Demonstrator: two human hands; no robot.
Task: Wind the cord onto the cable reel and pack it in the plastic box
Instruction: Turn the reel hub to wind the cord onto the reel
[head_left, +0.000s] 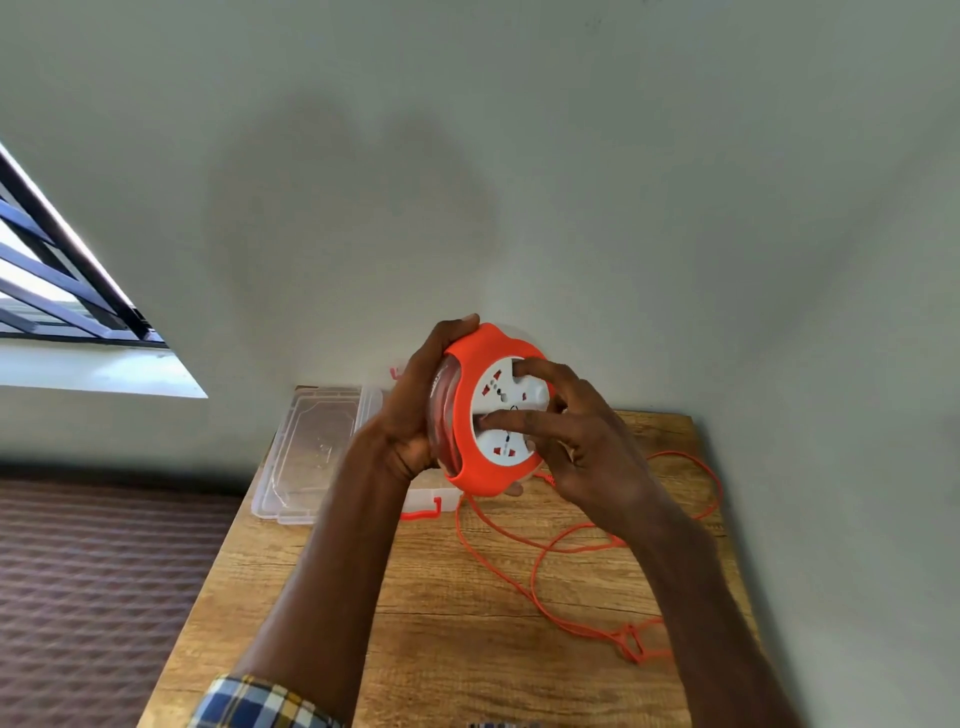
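Hard to see much of the plastic box (311, 452) from here: the left forearm and the reel cover its right part, so only the clear lid side and two orange latches (422, 512) poke out. It sits at the far left of the wooden table (467, 623), up against the wall. How much cord is already wound on is tough to judge; the coils only show as a blurry reddish band through the reel's clear side. The far end of the cord is a tangled knot near the right arm, and I can't make out a plug in it.

The cable reel (491, 410) is held up off the table, tilted so its white socket face points toward the person. The left hand (415, 405) is wrapped around the reel's left edge, thumb over the top of the orange rim, gripping it firmly. The right hand (576, 441) lies on the socket face with fingers spread, fingertips pressing the white disc, not closed around anything. The orange cord (550, 551) hangs from the reel's underside and loops loosely across the tabletop below and to the right of both hands. A checked sleeve (249, 704) shows at the bottom edge.
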